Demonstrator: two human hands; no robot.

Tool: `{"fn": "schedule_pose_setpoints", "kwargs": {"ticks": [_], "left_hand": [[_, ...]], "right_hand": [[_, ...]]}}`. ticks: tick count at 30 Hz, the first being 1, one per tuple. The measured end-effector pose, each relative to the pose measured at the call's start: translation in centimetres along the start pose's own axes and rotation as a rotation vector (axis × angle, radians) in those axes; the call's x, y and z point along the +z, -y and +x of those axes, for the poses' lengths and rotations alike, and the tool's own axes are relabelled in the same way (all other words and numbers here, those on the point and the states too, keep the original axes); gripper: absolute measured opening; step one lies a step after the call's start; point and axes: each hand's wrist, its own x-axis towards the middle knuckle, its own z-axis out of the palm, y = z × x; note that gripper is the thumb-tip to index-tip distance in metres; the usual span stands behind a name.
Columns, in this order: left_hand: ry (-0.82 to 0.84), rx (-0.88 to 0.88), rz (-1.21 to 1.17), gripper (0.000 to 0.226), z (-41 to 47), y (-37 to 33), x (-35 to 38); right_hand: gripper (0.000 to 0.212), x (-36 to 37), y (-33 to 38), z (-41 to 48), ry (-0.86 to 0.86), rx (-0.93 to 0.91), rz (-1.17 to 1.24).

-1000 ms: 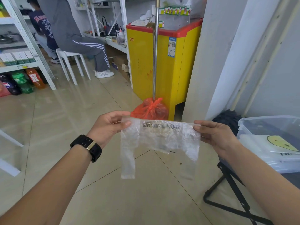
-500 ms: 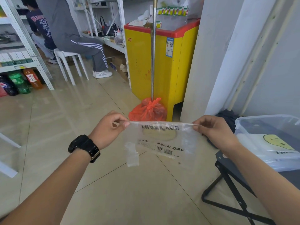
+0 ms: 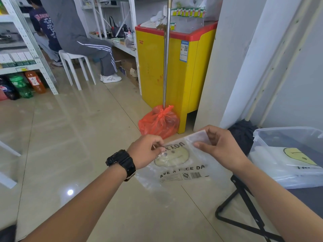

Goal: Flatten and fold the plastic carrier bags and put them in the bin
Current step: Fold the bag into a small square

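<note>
Hands closer together now: right hand (image 3: 222, 147) swings the clear bag's (image 3: 180, 165) corner toward the left hand (image 3: 145, 151), apparently folding it.

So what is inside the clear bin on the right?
Flat white bags lie in the bin, the top one printed with a yellow smiley. How many lie beneath is hidden.

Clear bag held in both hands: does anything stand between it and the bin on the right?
Nothing visible does. The bag is pinched by the left hand and right hand in mid-air; the bin sits open-topped just right of it, with only bare floor between.
</note>
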Motion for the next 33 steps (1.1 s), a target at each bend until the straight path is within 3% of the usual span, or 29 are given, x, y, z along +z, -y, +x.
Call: {"fn": "schedule_pose_setpoints", "kwargs": {"ticks": [2, 5, 9, 10, 12, 14, 15, 17, 19, 21, 23, 27, 30, 33], "left_hand": [[-0.037, -0.009, 0.048, 0.005, 0.0, -0.1, 0.3], [-0.097, -0.031, 0.109, 0.009, 0.1, -0.3, 0.8], [-0.173, 0.007, -0.122, 0.029, 0.5, 0.1, 0.5], [-0.192, 0.032, -0.203, 0.031, 0.5, 0.1, 0.1], [-0.243, 0.086, -0.344, 0.028, 0.6, -0.2, -1.1], [-0.29, 0.136, -0.462, 0.021, 0.5, -0.3, -2.3], [-0.308, 0.151, -0.522, 0.018, 0.4, -0.2, -2.8], [-0.338, 0.162, -0.636, 0.017, 0.1, 0.2, -3.5], [-0.353, 0.128, -0.765, 0.022, -0.1, 0.5, -3.8], [-0.366, 0.085, -0.869, 0.03, -0.3, 0.4, -4.0], [-0.376, 0.058, -0.911, 0.033, -0.4, 0.3, -4.0], [-0.377, 0.052, -0.903, 0.027, -0.7, 0.3, -4.4], [-0.41, 0.074, -0.918, 0.022, -0.9, 0.2, -4.7], [-0.422, 0.116, -0.858, 0.019, -1.0, 0.2, -4.9]], "right_hand": [[0.007, 0.4, 0.0, -0.2, -0.034, -0.012, -0.079], [0.016, 2.2, 0.4, -0.9, -0.069, -0.075, -0.167], [0.023, 3.4, 2.5, -2.5, 0.272, -0.114, 0.07], [0.031, 3.0, 2.8, -2.5, 0.255, -0.094, 0.122], [0.038, 1.7, 1.7, -1.5, 0.025, -0.029, 0.129], [0.022, 0.2, -0.4, -0.2, -0.188, 0.089, -0.001], [0.011, -0.4, -1.4, 0.3, -0.199, 0.168, -0.033], [0.03, -1.1, -3.1, 1.0, -0.081, 0.287, -0.035], [0.055, -0.9, -4.0, 0.9, 0.075, 0.286, -0.052], [0.072, 0.0, -4.0, 0.4, 0.188, 0.156, -0.096], [0.077, 1.1, -4.0, -0.1, 0.185, 0.008, -0.088], [0.031, 2.0, -3.1, 0.1, -0.099, -0.13, -0.076], [0.031, 1.6, -2.4, 0.4, -0.234, -0.075, 0.022], [0.024, 1.5, -2.3, 0.6, -0.223, -0.001, 0.142]]}}
